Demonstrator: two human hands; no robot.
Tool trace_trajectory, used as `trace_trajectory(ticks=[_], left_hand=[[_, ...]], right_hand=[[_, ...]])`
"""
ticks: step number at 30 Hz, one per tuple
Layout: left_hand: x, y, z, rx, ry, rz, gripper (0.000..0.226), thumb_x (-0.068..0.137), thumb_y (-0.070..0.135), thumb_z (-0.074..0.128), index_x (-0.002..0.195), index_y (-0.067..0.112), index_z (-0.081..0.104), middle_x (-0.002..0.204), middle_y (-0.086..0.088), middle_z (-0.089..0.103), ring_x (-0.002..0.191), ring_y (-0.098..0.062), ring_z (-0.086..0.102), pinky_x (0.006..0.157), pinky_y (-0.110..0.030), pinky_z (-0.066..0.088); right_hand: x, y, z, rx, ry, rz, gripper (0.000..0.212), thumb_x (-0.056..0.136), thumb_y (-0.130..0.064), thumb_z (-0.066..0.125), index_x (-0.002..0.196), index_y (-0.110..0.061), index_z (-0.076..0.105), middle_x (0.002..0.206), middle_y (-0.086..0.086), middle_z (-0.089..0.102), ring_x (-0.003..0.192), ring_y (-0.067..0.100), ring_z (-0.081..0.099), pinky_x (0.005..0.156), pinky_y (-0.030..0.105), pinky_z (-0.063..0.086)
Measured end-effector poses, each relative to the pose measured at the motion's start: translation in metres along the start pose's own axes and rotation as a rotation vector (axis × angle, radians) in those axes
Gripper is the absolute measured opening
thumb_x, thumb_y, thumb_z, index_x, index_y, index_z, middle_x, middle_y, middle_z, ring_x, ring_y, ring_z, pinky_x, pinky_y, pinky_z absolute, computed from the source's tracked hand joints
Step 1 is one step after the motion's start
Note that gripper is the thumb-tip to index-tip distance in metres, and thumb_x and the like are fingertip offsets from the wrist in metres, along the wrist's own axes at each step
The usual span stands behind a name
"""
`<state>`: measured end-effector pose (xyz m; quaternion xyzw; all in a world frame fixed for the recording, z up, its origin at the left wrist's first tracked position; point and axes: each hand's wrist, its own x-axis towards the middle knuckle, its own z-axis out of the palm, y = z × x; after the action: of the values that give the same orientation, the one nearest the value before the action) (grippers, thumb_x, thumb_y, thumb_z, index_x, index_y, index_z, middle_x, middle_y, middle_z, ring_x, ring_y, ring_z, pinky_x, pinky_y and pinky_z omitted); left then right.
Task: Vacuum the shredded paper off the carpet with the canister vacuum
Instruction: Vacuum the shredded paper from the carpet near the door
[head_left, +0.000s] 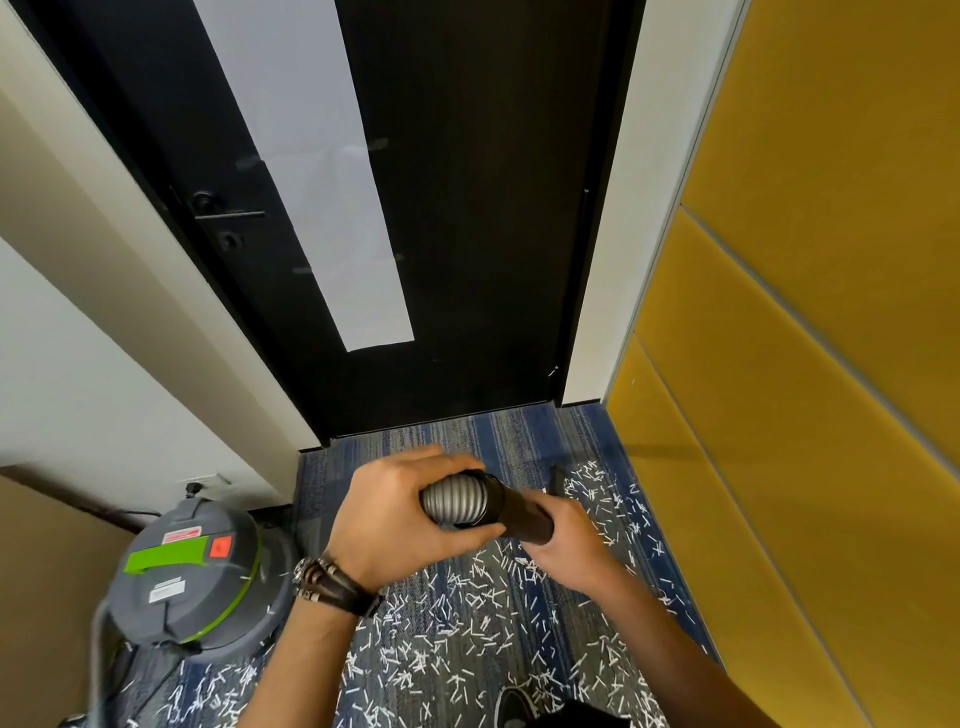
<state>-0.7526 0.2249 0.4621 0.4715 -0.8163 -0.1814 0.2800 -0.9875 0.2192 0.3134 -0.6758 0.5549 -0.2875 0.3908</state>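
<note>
The left hand (395, 519) curls around the ribbed grey hose (454, 501), thumb underneath. The right hand (571, 540) grips the black wand tube (519, 512) where it joins the hose, both held above the blue carpet (519, 431). Shredded paper (457, 649) lies scattered thickly over the carpet beneath the arms and toward the yellow wall panels (805, 312). The grey canister vacuum (192, 571), with green trim, stands on the carpet at the left, lid closed, contents hidden. A black door (467, 208) stands ahead.
</note>
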Motion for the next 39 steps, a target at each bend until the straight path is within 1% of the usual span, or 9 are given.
trace_trajectory(ticks=[3,7,11,15,18,24,29,34,39], left_hand=[[-0.001,-0.003,0.003,-0.028,-0.024,0.009,0.053,0.070,0.065,0.084,0.114,0.037,0.076,0.094,0.025,0.067,0.085,0.005,0.065,0.077,-0.023,0.058],[-0.005,-0.003,0.008,-0.057,-0.033,0.025,0.053,0.069,0.065,0.086,0.112,0.037,0.074,0.095,0.028,0.066,0.087,0.004,0.066,0.078,-0.026,0.059],[-0.009,-0.005,0.010,-0.070,-0.016,-0.004,0.053,0.068,0.066,0.087,0.112,0.039,0.074,0.096,0.025,0.069,0.086,0.002,0.068,0.078,-0.029,0.060],[-0.006,-0.003,0.006,-0.047,0.026,-0.038,0.058,0.069,0.070,0.082,0.118,0.039,0.073,0.101,0.027,0.069,0.091,0.006,0.066,0.083,-0.024,0.059],[0.000,-0.004,0.002,-0.045,0.014,-0.064,0.059,0.069,0.071,0.081,0.117,0.038,0.073,0.105,0.026,0.071,0.097,0.006,0.067,0.088,-0.022,0.056],[0.006,-0.002,-0.002,-0.065,-0.018,-0.015,0.054,0.072,0.069,0.081,0.114,0.037,0.074,0.101,0.028,0.071,0.092,0.008,0.067,0.082,-0.019,0.057],[0.011,-0.010,0.004,-0.142,-0.124,-0.039,0.055,0.072,0.072,0.078,0.113,0.035,0.076,0.096,0.025,0.074,0.086,0.005,0.071,0.077,-0.026,0.062],[0.010,-0.015,0.001,-0.097,-0.070,0.002,0.050,0.076,0.063,0.082,0.116,0.033,0.077,0.098,0.026,0.074,0.085,0.007,0.071,0.078,-0.022,0.061],[0.010,-0.012,0.009,-0.088,-0.103,0.016,0.047,0.077,0.065,0.080,0.114,0.036,0.075,0.093,0.025,0.073,0.081,0.007,0.070,0.074,-0.024,0.061]], right_hand=[[-0.005,0.004,0.004,-0.014,0.000,0.012,0.022,0.083,-0.013,0.071,0.102,-0.023,0.070,0.086,-0.002,0.072,0.077,0.013,0.067,0.068,0.037,0.054],[-0.015,0.009,0.005,-0.018,0.012,0.044,0.024,0.081,-0.010,0.071,0.101,-0.024,0.071,0.083,-0.004,0.072,0.075,0.012,0.065,0.068,0.038,0.054],[-0.016,0.008,0.004,-0.034,0.012,0.045,0.022,0.081,-0.011,0.073,0.100,-0.022,0.072,0.085,-0.003,0.072,0.077,0.010,0.067,0.069,0.034,0.055],[-0.003,0.001,-0.003,-0.036,0.014,0.044,0.023,0.084,-0.010,0.077,0.105,-0.019,0.072,0.089,-0.006,0.072,0.081,0.004,0.066,0.071,0.022,0.052],[0.003,-0.002,-0.007,-0.055,0.006,0.050,0.026,0.085,-0.012,0.077,0.109,-0.019,0.072,0.093,-0.004,0.073,0.084,0.005,0.067,0.076,0.030,0.057],[0.000,0.002,-0.011,-0.059,0.009,0.018,0.032,0.086,-0.016,0.076,0.117,-0.019,0.071,0.097,-0.002,0.074,0.086,0.008,0.068,0.078,0.036,0.058],[-0.001,0.002,-0.015,-0.088,-0.037,0.041,0.025,0.085,-0.014,0.075,0.108,-0.022,0.071,0.091,-0.007,0.072,0.083,0.003,0.066,0.075,0.028,0.056],[-0.001,0.001,-0.015,-0.110,0.002,0.055,0.027,0.085,-0.011,0.075,0.111,-0.020,0.071,0.091,-0.005,0.073,0.083,0.004,0.068,0.074,0.020,0.055],[0.005,0.005,-0.019,-0.132,0.011,0.036,0.027,0.083,-0.006,0.073,0.108,-0.018,0.071,0.093,-0.006,0.072,0.083,0.000,0.066,0.074,0.013,0.049]])
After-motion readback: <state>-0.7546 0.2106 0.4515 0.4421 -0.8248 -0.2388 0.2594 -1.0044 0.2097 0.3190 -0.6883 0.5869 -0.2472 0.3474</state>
